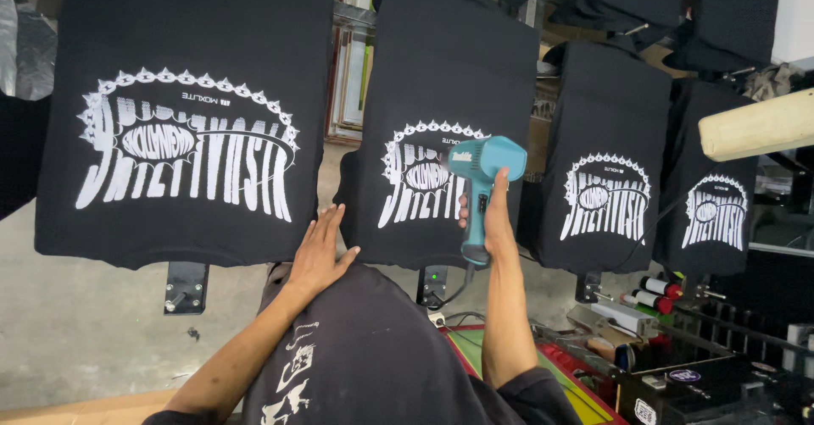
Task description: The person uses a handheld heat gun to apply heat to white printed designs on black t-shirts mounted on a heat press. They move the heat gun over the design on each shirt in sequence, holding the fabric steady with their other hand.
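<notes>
My right hand [492,217] grips a teal heat gun [481,179] by its handle, its nozzle pointing left at the white print on the middle black T-shirt [445,69]. That shirt lies flat on a printing pallet. My left hand [320,251] rests open, fingers spread, at the gap between the large left black T-shirt [186,44] and the middle one, touching the shirt edge. Both shirts carry the same white graphic. My own dark shirt [373,357] fills the lower middle.
Two more printed black T-shirts [606,103] [716,171] sit on pallets to the right, others above them. A pale wooden handle [755,124] juts in from the right. Spray cans [657,294], a screen frame and machine parts crowd the lower right. Concrete floor [76,323] shows at the lower left.
</notes>
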